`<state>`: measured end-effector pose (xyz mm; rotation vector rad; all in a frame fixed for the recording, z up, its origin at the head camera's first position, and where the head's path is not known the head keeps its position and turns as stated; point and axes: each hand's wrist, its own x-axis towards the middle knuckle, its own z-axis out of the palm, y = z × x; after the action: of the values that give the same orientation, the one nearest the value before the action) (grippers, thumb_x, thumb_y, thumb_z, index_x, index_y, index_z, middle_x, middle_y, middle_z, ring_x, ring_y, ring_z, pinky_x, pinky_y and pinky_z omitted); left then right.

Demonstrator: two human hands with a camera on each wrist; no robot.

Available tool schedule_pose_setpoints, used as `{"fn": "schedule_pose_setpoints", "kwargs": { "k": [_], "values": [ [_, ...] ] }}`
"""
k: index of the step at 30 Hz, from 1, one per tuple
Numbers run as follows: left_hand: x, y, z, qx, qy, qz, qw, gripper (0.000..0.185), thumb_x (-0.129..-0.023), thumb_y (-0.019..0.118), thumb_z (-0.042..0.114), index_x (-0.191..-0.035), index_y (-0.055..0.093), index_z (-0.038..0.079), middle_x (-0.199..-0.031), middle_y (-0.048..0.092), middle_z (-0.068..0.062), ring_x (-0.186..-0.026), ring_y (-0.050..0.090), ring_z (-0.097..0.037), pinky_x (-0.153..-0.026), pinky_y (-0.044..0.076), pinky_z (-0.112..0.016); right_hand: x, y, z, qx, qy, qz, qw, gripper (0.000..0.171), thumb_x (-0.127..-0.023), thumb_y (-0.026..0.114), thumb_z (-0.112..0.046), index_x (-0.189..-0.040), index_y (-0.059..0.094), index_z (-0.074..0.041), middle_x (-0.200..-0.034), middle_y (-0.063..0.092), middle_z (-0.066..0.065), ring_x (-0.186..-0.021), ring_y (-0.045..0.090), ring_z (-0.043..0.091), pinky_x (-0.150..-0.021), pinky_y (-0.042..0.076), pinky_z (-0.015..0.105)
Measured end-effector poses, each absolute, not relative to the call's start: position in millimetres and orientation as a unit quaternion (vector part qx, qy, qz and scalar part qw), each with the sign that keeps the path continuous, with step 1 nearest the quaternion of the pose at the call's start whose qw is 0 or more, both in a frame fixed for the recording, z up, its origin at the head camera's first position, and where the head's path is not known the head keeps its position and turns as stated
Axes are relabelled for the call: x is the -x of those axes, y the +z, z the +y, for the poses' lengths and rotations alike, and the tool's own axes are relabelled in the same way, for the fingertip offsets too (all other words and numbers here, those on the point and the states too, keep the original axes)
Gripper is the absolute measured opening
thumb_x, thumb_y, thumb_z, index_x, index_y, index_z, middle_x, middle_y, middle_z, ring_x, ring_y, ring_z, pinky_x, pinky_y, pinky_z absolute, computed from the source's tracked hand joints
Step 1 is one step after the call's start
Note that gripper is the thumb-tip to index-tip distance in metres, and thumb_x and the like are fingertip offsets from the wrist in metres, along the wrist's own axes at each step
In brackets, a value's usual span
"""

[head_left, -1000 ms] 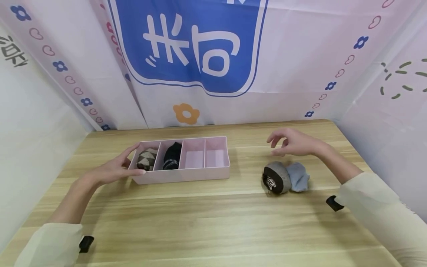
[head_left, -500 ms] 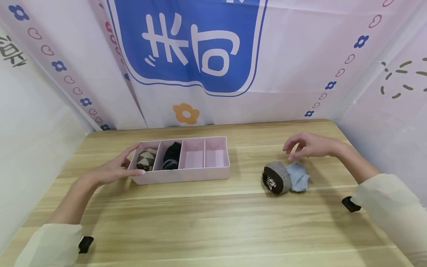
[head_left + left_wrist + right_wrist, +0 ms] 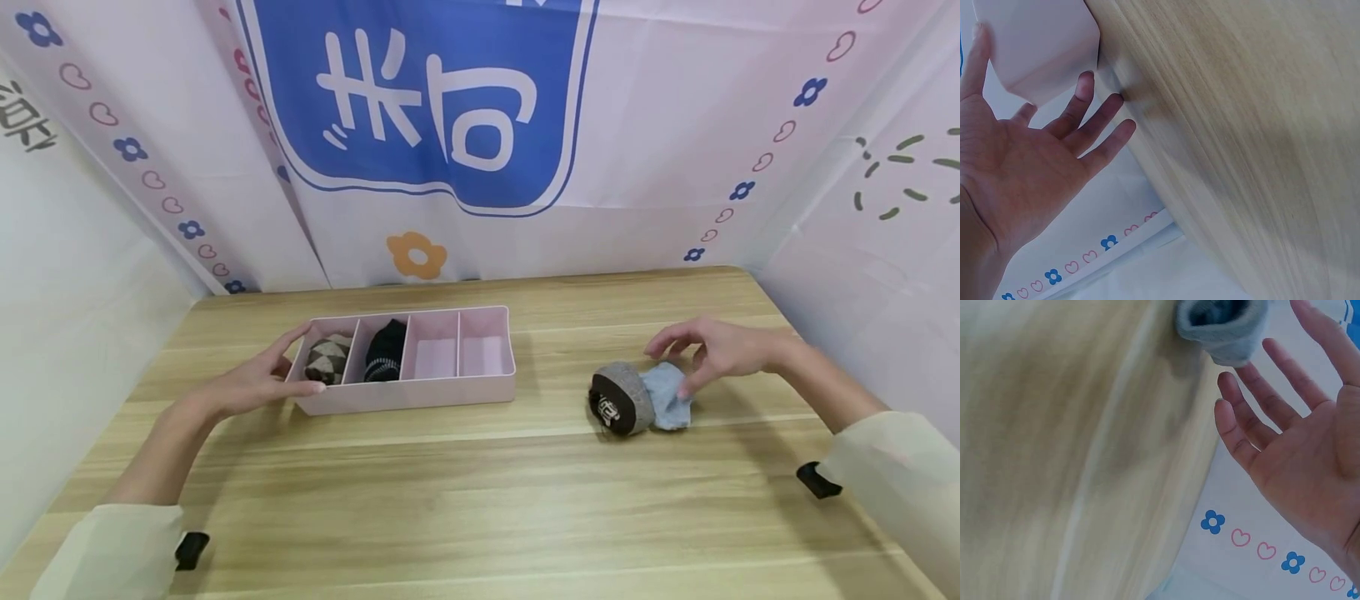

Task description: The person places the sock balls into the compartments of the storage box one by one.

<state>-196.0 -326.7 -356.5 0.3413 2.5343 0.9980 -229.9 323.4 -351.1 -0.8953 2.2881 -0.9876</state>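
Observation:
In the head view, my left hand (image 3: 251,383) spans the left end of a pink divided storage box (image 3: 420,393), thumb along the front wall and index finger at the back corner. Its other fingers hang free in the left wrist view. An argyle sock (image 3: 328,360) fills the box's leftmost compartment, and a black sock (image 3: 386,354) the one beside it. On the right, my right hand (image 3: 720,350) hovers spread around a light blue sock (image 3: 666,398), thumb in front and fingers behind. Touching that sock is a rolled grey and dark brown sock (image 3: 622,400).
The wooden table (image 3: 435,500) carries everything, with a printed cloth (image 3: 645,167) hanging behind its far edge. Two box compartments on the right show bare floors. Pale side walls stand left and right.
My right hand has moved right and then down over the light blue sock, its thumb coming to the near side. My left hand and the box have stayed put.

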Motion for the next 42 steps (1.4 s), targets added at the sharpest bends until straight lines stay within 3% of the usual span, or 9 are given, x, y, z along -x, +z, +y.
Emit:
{"fn": "schedule_pose_setpoints", "kwargs": {
  "k": [4,8,15,21,35,42],
  "values": [
    [196.3,-357.3,-327.3,-0.120,0.358,0.905,0.197,0.108,-0.097,0.073,0.028,-0.166,-0.008,0.012,-0.099,0.067,-0.012,-0.091,0.057,-0.023,-0.080,0.045,-0.041,228.4,-355.2,321.9,0.318,-0.369,0.828,0.277,0.074,-0.073,0.092,-0.009,-0.136,0.058,0.008,-0.134,0.060,0.024,-0.112,0.058,0.028,-0.074,0.056,0.034],
    [196.1,-357.3,-327.2,-0.119,0.358,0.905,0.195,0.108,-0.097,0.073,0.028,-0.167,-0.008,0.012,-0.100,0.067,-0.012,-0.092,0.057,-0.022,-0.081,0.045,-0.041,228.1,-358.8,320.9,0.316,-0.367,0.825,0.290,0.070,-0.071,0.092,-0.007,-0.133,0.061,0.006,-0.133,0.059,0.024,-0.106,0.057,0.029,-0.072,0.056,0.033],
    [195.9,-357.0,-327.4,-0.118,0.341,0.914,0.187,0.108,-0.096,0.073,0.033,-0.167,-0.006,0.011,-0.107,0.066,-0.015,-0.097,0.057,-0.023,-0.082,0.045,-0.040,229.5,-366.0,320.7,0.362,-0.377,0.810,0.268,0.049,-0.077,0.087,-0.002,-0.121,0.066,0.007,-0.117,0.066,0.022,-0.088,0.063,0.015,-0.073,0.055,0.032],
    [195.3,-356.1,-328.1,-0.119,0.335,0.917,0.183,0.107,-0.096,0.072,0.035,-0.167,-0.005,0.010,-0.116,0.065,-0.020,-0.105,0.058,-0.027,-0.085,0.046,-0.041,230.6,-368.8,321.6,0.349,-0.391,0.806,0.275,0.038,-0.080,0.083,0.002,-0.115,0.068,0.006,-0.109,0.069,0.017,-0.086,0.068,0.017,-0.075,0.056,0.031],
    [194.5,-353.7,-328.0,-0.117,0.341,0.913,0.191,0.109,-0.096,0.072,0.037,-0.167,-0.007,0.013,-0.116,0.064,-0.021,-0.104,0.059,-0.027,-0.085,0.047,-0.041,230.8,-366.0,327.7,0.315,-0.391,0.824,0.261,0.030,-0.084,0.082,-0.001,-0.112,0.071,0.001,-0.106,0.070,0.011,-0.084,0.068,0.016,-0.072,0.055,0.030],
    [195.2,-354.7,-328.4,-0.115,0.341,0.913,0.192,0.108,-0.096,0.072,0.036,-0.167,-0.006,0.012,-0.117,0.064,-0.020,-0.104,0.058,-0.026,-0.085,0.047,-0.041,233.3,-359.2,334.1,0.332,-0.373,0.841,0.211,0.028,-0.084,0.081,0.000,-0.111,0.071,0.000,-0.103,0.070,0.008,-0.082,0.067,0.014,-0.073,0.054,0.030]
  ]
}}
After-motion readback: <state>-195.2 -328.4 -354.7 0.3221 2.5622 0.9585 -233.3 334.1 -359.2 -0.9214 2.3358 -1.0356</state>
